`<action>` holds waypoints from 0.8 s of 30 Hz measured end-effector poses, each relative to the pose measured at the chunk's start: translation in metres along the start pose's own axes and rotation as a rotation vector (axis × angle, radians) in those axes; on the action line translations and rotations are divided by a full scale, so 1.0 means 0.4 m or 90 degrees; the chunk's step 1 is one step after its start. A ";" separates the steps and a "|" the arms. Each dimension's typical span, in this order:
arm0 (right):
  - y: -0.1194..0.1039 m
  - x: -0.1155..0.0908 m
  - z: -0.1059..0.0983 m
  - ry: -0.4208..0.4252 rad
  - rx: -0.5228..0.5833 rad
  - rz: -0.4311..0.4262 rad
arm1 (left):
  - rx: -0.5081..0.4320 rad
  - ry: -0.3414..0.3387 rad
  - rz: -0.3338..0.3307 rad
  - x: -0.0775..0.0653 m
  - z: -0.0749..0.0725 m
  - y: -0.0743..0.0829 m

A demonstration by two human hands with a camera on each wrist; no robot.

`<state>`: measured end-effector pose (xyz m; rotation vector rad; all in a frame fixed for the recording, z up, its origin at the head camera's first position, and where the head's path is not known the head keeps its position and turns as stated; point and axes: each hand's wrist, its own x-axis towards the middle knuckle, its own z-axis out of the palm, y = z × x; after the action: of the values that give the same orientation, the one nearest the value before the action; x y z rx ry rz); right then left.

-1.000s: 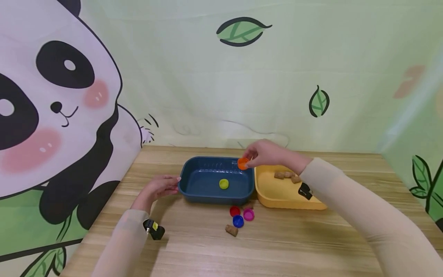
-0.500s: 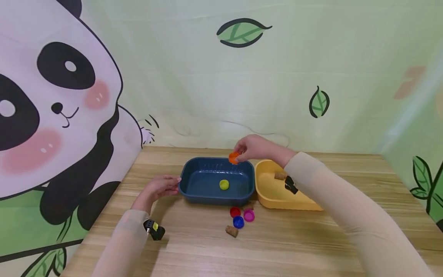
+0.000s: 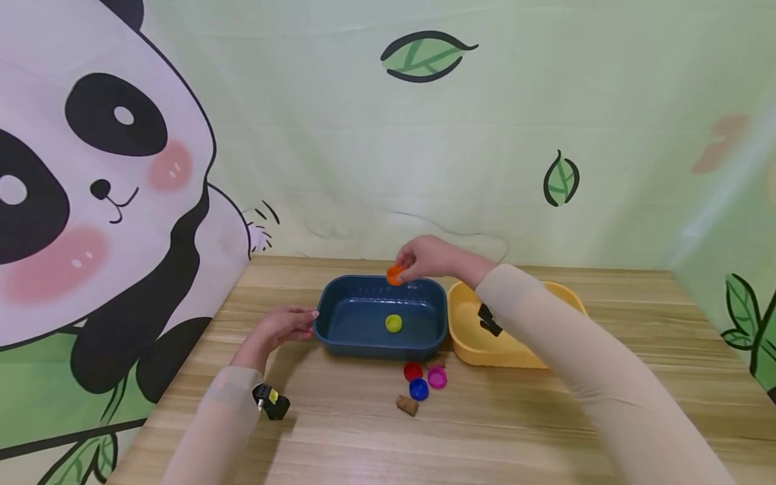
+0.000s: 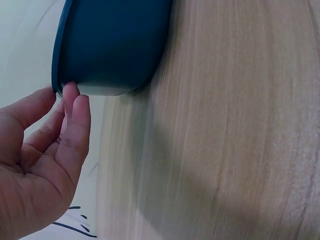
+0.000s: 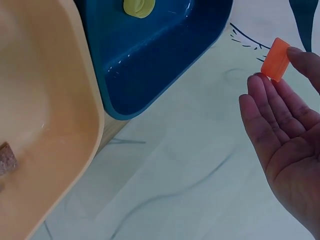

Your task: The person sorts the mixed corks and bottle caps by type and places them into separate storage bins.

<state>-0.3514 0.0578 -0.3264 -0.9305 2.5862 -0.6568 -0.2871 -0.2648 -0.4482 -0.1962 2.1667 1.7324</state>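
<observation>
My right hand [image 3: 427,257] pinches an orange bottle cap [image 3: 395,275] between thumb and fingertips, above the back rim of a dark blue tray [image 3: 354,350]. In the right wrist view the orange cap [image 5: 276,59] shows side-on. Inside the tray lies a yellow-green bottle cap [image 3: 393,323]. At the tray's left end my left hand [image 3: 281,327] holds the rim, thumb on top and fingertips under its lip, as the left wrist view shows with the blue tray [image 4: 115,45].
A yellow tray [image 3: 497,358] adjoins the blue one, partly behind my right sleeve; a brown cork piece [image 5: 7,159] lies in it. In front are a red cap [image 3: 413,371], a pink cap [image 3: 437,377], a blue cap [image 3: 418,389] and a cork [image 3: 407,405]. A printed cloth hangs behind.
My right hand has carried the orange cap leftward along the back of the blue tray, from its right corner towards the middle. The left hand has stayed at the rim.
</observation>
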 end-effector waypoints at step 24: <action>0.017 0.090 0.074 -0.029 -0.029 0.021 | 0.025 0.009 0.001 -0.002 -0.003 0.004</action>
<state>-0.3685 0.0296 -0.3600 -0.9043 2.5805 -0.5631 -0.2872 -0.2655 -0.4461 -0.1983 2.2098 1.6927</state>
